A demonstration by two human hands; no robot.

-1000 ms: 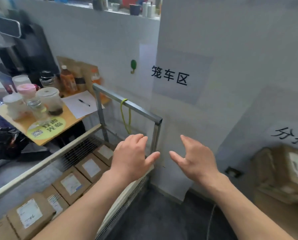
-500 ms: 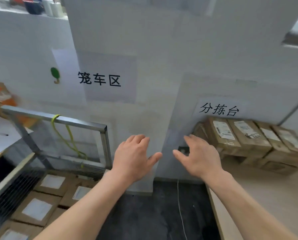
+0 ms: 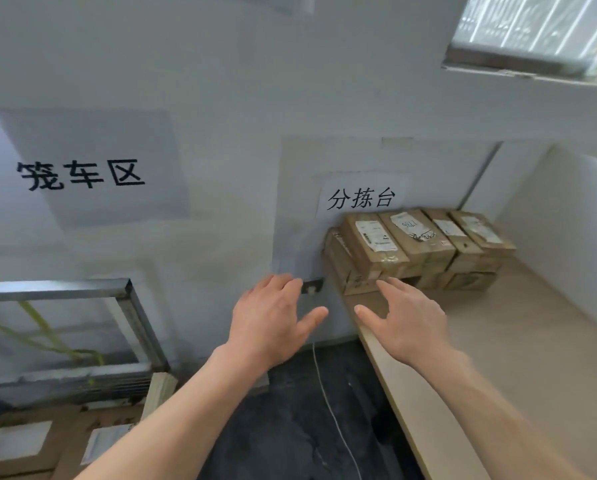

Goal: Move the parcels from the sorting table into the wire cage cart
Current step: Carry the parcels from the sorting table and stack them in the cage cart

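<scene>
The sorting table runs along my right, its top pale and bare toward the near edge. The wire cage cart stands low on my left, and labelled boxes lie flat inside it. The parcels are stacked in a row at the table's far left corner, pressed against the wall under a paper sign. My right hand hovers over the table's left edge just before the stack, fingers spread wide and empty. My left hand hangs beside it over the floor, equally spread and empty.
</scene>
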